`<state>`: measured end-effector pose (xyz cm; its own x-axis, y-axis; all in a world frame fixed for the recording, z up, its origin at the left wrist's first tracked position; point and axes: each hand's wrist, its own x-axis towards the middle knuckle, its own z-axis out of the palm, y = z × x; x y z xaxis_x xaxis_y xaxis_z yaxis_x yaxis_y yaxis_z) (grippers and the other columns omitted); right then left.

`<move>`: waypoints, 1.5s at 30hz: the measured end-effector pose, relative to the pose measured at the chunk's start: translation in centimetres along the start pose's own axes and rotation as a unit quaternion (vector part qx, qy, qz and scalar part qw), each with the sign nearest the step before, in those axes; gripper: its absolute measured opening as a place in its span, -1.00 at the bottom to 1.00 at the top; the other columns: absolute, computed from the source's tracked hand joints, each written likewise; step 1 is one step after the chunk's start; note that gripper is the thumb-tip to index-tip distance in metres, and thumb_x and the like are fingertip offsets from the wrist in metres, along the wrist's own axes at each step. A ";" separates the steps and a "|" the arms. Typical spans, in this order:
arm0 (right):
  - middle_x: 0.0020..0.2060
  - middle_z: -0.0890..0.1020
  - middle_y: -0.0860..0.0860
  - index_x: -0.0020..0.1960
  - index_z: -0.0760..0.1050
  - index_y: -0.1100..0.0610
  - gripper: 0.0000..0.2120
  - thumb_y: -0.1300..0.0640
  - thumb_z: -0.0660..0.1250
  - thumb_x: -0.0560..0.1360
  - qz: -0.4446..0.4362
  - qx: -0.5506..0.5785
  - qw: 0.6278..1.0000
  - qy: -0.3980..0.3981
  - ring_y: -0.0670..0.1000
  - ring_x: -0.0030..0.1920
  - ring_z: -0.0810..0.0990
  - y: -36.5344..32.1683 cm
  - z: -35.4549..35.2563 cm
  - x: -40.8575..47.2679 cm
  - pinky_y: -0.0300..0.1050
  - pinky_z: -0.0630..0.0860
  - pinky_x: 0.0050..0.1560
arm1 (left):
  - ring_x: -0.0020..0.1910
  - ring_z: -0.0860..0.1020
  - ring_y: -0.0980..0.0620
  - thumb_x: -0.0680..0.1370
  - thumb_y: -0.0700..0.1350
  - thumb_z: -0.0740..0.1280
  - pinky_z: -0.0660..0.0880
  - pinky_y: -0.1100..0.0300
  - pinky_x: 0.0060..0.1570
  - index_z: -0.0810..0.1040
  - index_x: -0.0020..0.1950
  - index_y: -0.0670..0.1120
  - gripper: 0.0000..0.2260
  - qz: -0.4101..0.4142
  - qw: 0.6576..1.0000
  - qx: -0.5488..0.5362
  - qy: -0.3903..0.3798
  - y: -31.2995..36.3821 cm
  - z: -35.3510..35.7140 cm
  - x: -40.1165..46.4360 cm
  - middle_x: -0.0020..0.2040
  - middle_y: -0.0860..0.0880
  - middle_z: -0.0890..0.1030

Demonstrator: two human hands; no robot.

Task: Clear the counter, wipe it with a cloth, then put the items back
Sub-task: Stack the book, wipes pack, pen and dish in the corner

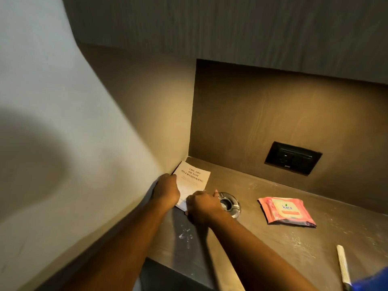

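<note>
head view: both hands [168, 191] [204, 204] clamped on book [192, 177]; ashtray [230, 204] beside.

White book [192, 177] flat in counter [273, 238] corner; pink wipes pack [286, 211] right.

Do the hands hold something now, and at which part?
Both hands are on the book: the left hand at its left edge, the right hand at its near corner. Whether they grip it cannot be told.

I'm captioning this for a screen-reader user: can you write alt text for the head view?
Both hands, left hand and right hand, grip a white book in the counter corner. Beside it sit a metal ashtray and a pink wipes pack.
</note>
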<state>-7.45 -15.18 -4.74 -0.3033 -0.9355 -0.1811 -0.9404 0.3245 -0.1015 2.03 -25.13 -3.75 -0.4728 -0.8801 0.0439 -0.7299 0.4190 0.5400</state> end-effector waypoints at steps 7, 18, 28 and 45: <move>0.10 0.59 0.07 0.22 0.50 0.04 -0.66 -0.07 0.21 0.53 0.033 -0.017 0.999 -0.011 0.12 0.17 0.55 1.0 0.3 3.6 0.43 -0.10 0.41 | 0.16 0.55 -0.17 0.58 -0.17 0.24 0.49 0.03 0.20 0.53 0.26 -0.15 -0.73 0.111 0.950 0.250 -0.151 -0.8 1.1 0.6 0.22 -0.18 0.57; 0.47 0.30 0.07 0.36 0.39 0.03 -0.60 -0.04 0.22 0.56 0.099 0.151 0.980 0.078 0.22 0.51 0.15 5.1 -1.7 2.2 0.28 0.10 0.48 | 0.12 0.58 -0.11 0.57 -0.13 0.28 0.51 0.10 0.15 0.50 0.28 -0.14 -0.72 0.136 0.936 0.277 -0.172 0.2 1.8 4.0 0.21 -0.14 0.58; 0.28 0.46 0.20 0.30 0.42 0.14 -0.57 -0.04 0.35 0.51 0.529 0.282 0.756 0.264 0.27 0.20 0.51 15.1 -1.8 -7.7 0.12 0.47 0.12 | 0.07 0.58 -0.19 0.53 -0.14 0.28 0.52 0.06 0.01 0.59 0.08 -0.12 -0.83 0.194 0.962 0.105 -0.160 8.3 4.0 2.1 0.11 -0.17 0.62; -0.15 0.68 0.06 0.03 0.59 0.08 -0.78 0.05 0.42 0.41 0.560 0.519 0.596 0.249 0.11 -0.22 0.67 17.8 2.3 -10.9 -0.05 0.60 -0.29 | 0.03 0.60 -0.14 0.52 -0.24 0.30 0.50 0.07 -0.10 0.59 0.04 -0.22 -0.85 0.186 0.932 -0.012 -0.312 21.6 14.5 -2.4 0.07 -0.18 0.65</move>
<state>-20.50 1.15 -6.79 -0.9028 0.1064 -0.4166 0.4168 0.4548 -0.7871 -19.83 -10.73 -4.38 -0.8909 -0.3708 -0.2624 -0.4514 0.6572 0.6036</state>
